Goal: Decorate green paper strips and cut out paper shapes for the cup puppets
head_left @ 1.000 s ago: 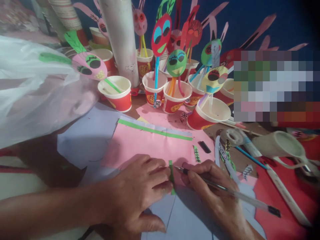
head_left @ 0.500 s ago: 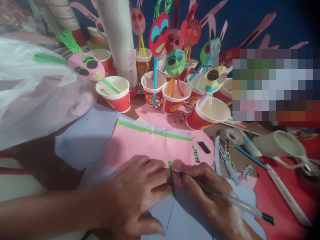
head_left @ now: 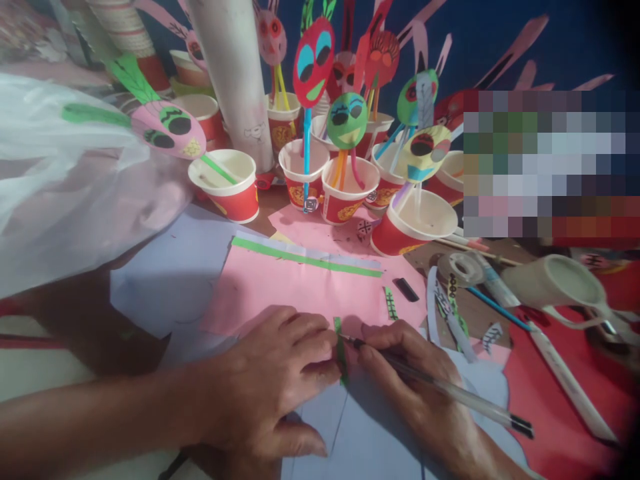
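My right hand point(head_left: 417, 373) is closed around a clear-barrelled pen point(head_left: 460, 395), whose tip meets a short green paper strip point(head_left: 341, 353). Flat over the papers lies my left hand point(head_left: 285, 373), fingers stretched out and their tips at the strip's left edge. Under both hands are pink paper point(head_left: 280, 287) and pale blue paper point(head_left: 320, 423). Farther back on the pink sheet rests a long green strip point(head_left: 305, 257). To the right of it are a small green piece with black marks point(head_left: 390, 303) and a black pen cap point(head_left: 406, 290).
Red-and-white paper cups point(head_left: 415, 227) holding straws with paper faces stand at the back, beside a white tube point(head_left: 233, 80). A plastic bag point(head_left: 75, 193) fills the left. On the right are a tape roll point(head_left: 467, 268), a mug point(head_left: 565, 287), a white marker point(head_left: 573, 380) and red paper point(head_left: 540, 413).
The pen and right hand have shifted slightly left, though the whole view also moves a little. The left hand stays flat on the papers, and the pen tip remains at the green strip.
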The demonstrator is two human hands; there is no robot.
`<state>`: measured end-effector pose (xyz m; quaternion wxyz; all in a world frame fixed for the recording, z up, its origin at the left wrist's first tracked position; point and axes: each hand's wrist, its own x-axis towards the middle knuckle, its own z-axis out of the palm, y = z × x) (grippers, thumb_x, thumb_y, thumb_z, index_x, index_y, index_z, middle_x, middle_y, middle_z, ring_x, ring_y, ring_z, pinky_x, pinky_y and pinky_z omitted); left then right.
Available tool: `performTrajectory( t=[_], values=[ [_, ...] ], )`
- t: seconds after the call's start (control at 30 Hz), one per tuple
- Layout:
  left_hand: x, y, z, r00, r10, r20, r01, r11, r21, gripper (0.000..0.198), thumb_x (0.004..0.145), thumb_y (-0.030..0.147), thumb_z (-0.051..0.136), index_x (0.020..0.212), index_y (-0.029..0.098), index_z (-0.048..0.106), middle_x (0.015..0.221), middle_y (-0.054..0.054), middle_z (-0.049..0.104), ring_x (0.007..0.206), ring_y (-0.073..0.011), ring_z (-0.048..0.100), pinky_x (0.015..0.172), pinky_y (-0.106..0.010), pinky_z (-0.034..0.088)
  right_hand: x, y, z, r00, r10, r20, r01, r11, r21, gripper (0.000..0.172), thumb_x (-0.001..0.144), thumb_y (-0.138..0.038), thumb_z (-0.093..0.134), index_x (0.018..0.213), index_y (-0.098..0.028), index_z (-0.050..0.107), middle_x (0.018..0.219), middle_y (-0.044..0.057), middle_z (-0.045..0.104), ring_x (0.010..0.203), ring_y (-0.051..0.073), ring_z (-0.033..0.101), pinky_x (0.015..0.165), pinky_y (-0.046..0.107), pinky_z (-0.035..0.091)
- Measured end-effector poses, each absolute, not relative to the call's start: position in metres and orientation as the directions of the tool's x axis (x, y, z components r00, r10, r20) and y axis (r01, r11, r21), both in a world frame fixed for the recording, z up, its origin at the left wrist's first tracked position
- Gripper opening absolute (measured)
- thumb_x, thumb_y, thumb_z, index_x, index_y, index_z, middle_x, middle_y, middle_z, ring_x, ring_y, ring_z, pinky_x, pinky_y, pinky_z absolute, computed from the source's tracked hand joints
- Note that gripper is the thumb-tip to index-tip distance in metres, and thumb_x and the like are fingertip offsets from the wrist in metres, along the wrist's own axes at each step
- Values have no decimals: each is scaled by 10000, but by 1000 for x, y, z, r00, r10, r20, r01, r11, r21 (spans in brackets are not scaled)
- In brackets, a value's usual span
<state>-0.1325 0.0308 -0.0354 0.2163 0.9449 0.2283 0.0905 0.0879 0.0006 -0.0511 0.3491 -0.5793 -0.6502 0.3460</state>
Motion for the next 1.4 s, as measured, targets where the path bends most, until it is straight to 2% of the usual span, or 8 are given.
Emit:
performTrajectory(
  t=[0.37,0.57,0.73,0.97,1.27,1.4],
  values=[
    [-134,31,-35,877,473,82,402,-818,413,553,851,608,571,1173,162,632,1228,-147,591,1106,-323,511,916,-476,376,89,1,-50,-59,998,-32,579,8,-816,146,859,-283,592,723,-231,598,555,-48,650,427,105,545,407,196,417],
    [-136,30,-38,858,503,108,421,-807,413,522,871,606,536,1186,202,639,1439,-206,441,1271,-396,430,954,-524,397,88,3,-48,-72,997,-9,572,34,-820,154,869,-283,580,725,-225,581,544,-40,637,410,107,533,400,202,413],
    [-137,30,-39,868,494,53,433,-805,405,549,859,624,538,1208,209,626,1434,-222,460,1308,-413,407,947,-554,413,86,4,-45,-87,996,23,575,69,-816,159,865,-252,578,710,-221,577,533,-35,629,413,115,551,396,208,419],
    [-137,29,-38,871,488,58,428,-810,401,540,864,609,544,1208,200,625,1433,-244,456,1323,-417,402,961,-563,405,85,3,-46,-101,994,39,558,89,-825,147,876,-260,586,734,-220,583,550,-37,660,407,110,565,400,199,434],
    [-137,29,-39,872,484,73,423,-819,388,534,877,601,527,1199,189,631,1416,-249,469,1312,-417,413,964,-558,406,85,3,-48,-129,991,28,527,93,-845,138,881,-271,588,758,-214,614,680,4,715,528,128,633,449,209,466],
    [-137,29,-39,871,486,72,423,-817,392,544,873,613,523,1189,185,636,1418,-248,467,1308,-422,415,967,-565,403,86,2,-46,-138,990,21,534,92,-841,135,890,-282,587,778,-213,618,675,2,705,519,128,612,449,220,461]
  ],
)
